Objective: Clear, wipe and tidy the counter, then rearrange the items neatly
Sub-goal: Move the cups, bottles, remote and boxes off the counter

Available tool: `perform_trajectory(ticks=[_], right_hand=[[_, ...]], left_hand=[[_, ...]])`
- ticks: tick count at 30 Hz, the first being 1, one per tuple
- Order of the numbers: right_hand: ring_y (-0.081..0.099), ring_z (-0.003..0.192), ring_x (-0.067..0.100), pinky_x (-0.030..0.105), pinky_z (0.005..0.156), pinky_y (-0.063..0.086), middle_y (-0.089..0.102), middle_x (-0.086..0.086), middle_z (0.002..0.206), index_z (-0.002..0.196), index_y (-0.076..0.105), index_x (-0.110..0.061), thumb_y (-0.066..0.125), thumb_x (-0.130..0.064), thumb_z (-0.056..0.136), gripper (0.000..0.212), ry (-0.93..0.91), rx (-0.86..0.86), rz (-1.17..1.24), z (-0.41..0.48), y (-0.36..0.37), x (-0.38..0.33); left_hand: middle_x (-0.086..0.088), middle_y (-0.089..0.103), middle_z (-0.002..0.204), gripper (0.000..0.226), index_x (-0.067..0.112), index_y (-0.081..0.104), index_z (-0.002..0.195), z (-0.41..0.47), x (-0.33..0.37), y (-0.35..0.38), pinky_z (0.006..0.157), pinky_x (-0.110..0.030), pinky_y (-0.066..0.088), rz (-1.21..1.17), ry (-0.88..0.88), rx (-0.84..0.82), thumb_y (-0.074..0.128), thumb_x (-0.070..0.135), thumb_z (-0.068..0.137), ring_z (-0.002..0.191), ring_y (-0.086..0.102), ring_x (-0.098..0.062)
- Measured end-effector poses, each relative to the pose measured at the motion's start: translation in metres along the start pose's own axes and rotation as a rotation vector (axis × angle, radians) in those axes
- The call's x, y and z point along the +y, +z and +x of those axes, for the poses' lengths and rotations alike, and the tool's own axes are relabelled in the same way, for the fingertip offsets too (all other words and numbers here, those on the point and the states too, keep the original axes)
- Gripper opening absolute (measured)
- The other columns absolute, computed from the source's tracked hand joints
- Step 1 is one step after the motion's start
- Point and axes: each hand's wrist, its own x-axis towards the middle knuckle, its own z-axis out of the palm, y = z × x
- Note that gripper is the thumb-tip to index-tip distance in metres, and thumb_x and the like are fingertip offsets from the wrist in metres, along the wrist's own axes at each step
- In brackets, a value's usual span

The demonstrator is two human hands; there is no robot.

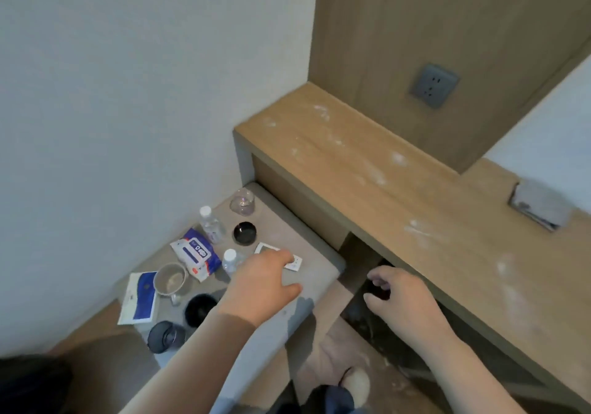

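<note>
Wooden counter (351, 157), smeared white, beyond both sets of fingertips

Left hand (262, 282) lays its fingers, held together, on a white card (295, 265) on the grey stool (316, 274); right hand (406, 298) fingers hang loosely curled, empty, below the counter's edge.

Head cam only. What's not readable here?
1. White card: head view, left hand covers most; print unreadable.
2. Dark shape under counter: head view, in shadow behind right hand; held or not, unclear.
3. Wipes pack label: head view, small and blurred.
</note>
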Motion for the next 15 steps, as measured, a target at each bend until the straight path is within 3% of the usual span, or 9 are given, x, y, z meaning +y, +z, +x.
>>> perform_trajectory(ticks=[9,15], right_hand=[[0.057,0.096,0.003,0.014,0.08,0.047,0.062,-0.012,0.109,0.124,0.058,-0.027,0.067,-0.029,0.089,0.036,0.233,0.18,0.179,-0.086,-0.063,0.077],[0.058,0.096,0.003,0.02,0.084,0.05,0.06,-0.015,0.105,0.12,0.059,-0.03,0.067,-0.032,0.088,0.034,0.41,0.325,0.237,-0.163,-0.084,0.151]], left_hand=[[0.007,0.054,0.13,0.05,0.028,0.049,0.135,-0.002,0.132,0.016,0.097,-0.028,0.044,0.118,0.365,-0.09,0.06,0.046,0.089,0.118,0.052,-0.012],[0.009,0.056,0.131,0.05,0.029,0.049,0.136,-0.019,0.231,0.057,0.099,-0.027,0.043,0.21,0.552,-0.207,0.059,0.046,0.091,0.12,0.051,-0.01]])
